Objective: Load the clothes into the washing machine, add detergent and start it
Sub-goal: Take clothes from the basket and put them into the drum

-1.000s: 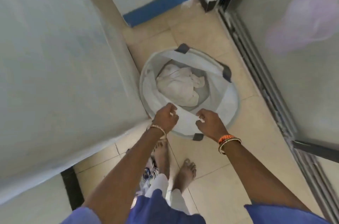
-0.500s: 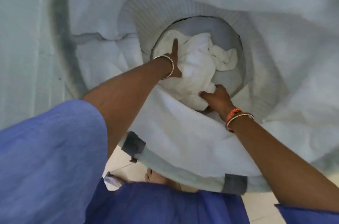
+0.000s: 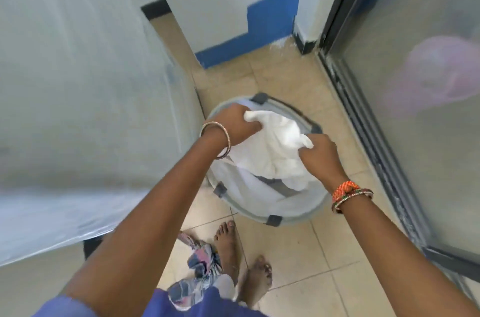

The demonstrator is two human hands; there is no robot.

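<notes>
I see my left grip (image 3: pixel 235 123) and right grip (image 3: pixel 320 154) both clutching the white cloth (image 3: pixel 275 150) above the laundry basket (image 3: pixel 259 210), at 12 o'clock from my feet.

Single head-worn wide-angle view, aimed steeply down and forward over a laundry basket (image 3: pixel 262 215) on the tiled floor (image 3: pixel 306 259).

The basket is seen from almost directly above, near the centre of the frame and at arm's length. Nearer than the basket, both forearms enter from the bottom edge and bare feet (image 3: pixel 241 259) are seen below. Left of the basket a pale wall (image 3: pixel 78 109) is stretched by the lens; right of it runs a glass door (image 3: pixel 415 109). No second view is given.
</notes>
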